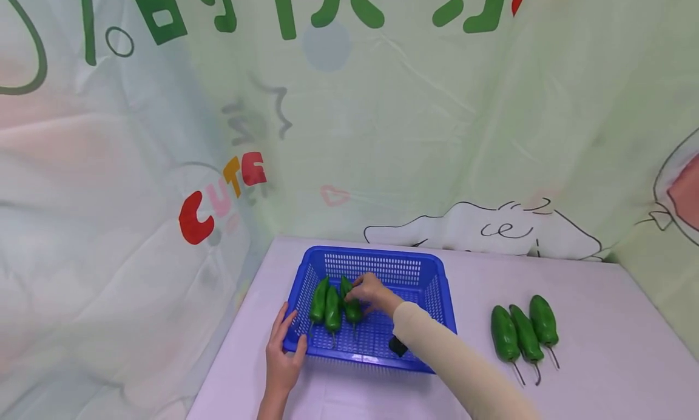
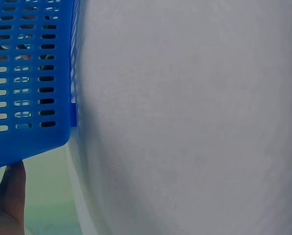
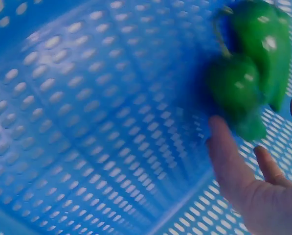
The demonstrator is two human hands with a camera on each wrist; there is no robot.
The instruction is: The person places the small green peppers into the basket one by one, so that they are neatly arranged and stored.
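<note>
In the head view, my left hand [image 1: 283, 356] holds the near left corner of a blue plastic basket [image 1: 377, 362], its fingers over the rim. The left wrist view shows the thumb [image 2: 11, 191] against the basket's rim [image 2: 33, 152]. Three green peppers lie in the left part of the basket: a left one [image 1: 319, 301], a middle one [image 1: 332, 311] and a right one [image 1: 353, 311]. My right hand [image 1: 374, 291] reaches inside, beside the right pepper. In the right wrist view, its spread fingers [image 3: 226, 152] stand close to a pepper [image 3: 236, 88], not wrapped round it.
Three more green peppers [image 1: 526, 335] lie side by side on the white tabletop [image 1: 469, 292], right of the basket. A small black object [image 1: 398, 346] shows by the right sleeve. Behind the table hangs a printed cloth [image 1: 415, 135].
</note>
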